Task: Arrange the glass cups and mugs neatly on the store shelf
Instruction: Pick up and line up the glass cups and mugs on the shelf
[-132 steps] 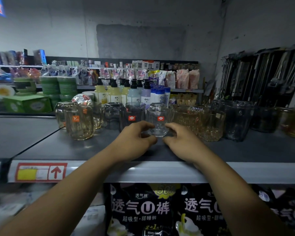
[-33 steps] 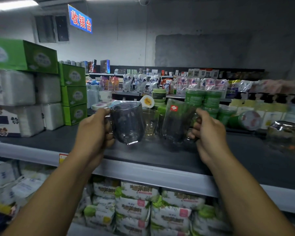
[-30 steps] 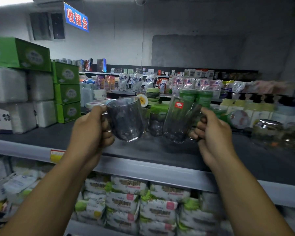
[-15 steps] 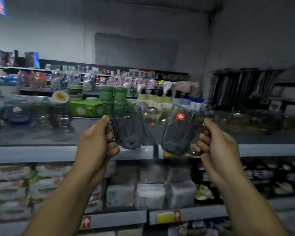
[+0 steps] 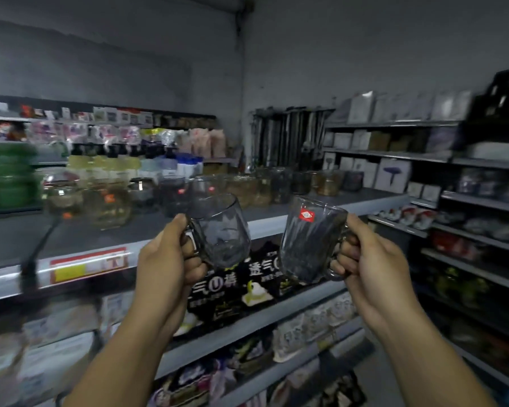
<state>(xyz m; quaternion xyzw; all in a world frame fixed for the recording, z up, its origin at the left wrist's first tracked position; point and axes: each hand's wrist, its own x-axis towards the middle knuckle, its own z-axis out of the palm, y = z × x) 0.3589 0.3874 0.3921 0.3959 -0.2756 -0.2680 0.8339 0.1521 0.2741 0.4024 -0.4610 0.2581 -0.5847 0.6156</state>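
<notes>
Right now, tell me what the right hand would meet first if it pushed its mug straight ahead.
Probably the grey shelf's front edge; the right hand holds the smoky glass mug with red sticker before it. Depth is unclear.

Both smoky grey glass mugs, one in the left hand [image 5: 171, 259] and one in the right hand [image 5: 370, 262], now hang lower in the frame, below the grey shelf [image 5: 71, 239] edge; the row of glassware [image 5: 247, 186] reappears at centre.

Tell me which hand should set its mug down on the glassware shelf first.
Left, probably. The left hand holds its smoky mug nearer the open shelf; the right hand and its mug sit farther off.
</notes>
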